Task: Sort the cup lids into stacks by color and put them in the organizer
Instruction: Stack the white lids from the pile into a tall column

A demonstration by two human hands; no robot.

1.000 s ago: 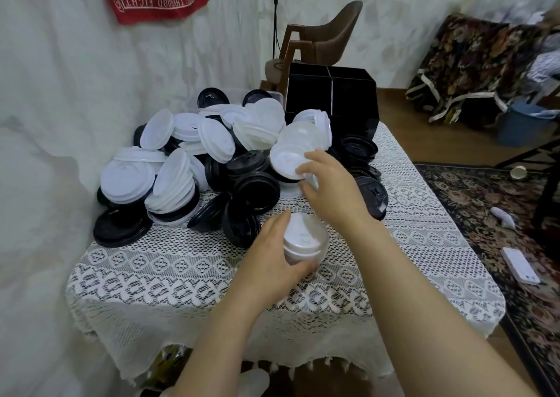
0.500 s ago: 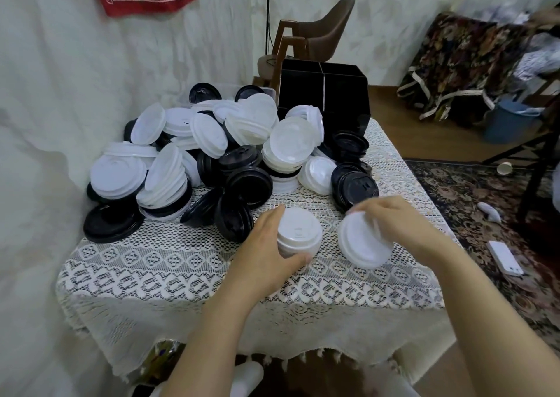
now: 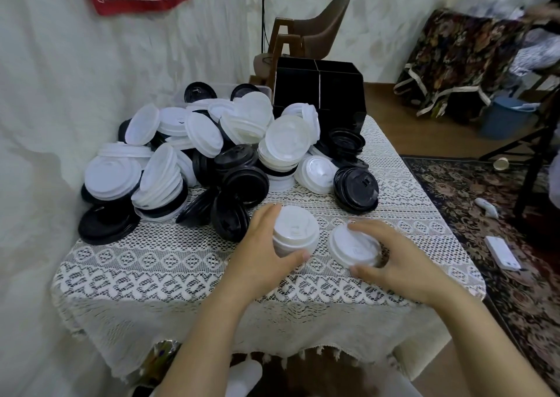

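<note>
Our left hand [image 3: 260, 254] curls round the short white stack [image 3: 295, 234], thumb on its near side and fingers [image 3: 268, 213] on the far side, we judge to steady it so the next lid seats squarely. Just right of those fingers our right hand [image 3: 394, 263] pinches a loose white lid [image 3: 354, 246] by its rim, tilted toward the stack (probably the next one on). Beyond both sets of fingers the mixed pile [image 3: 212, 160] of black and white lids crowds the tabletop [image 3: 181, 260], and the black organizer [image 3: 318, 90] stands behind it, well apart from the fingers; what its compartments hold we cannot tell
</note>
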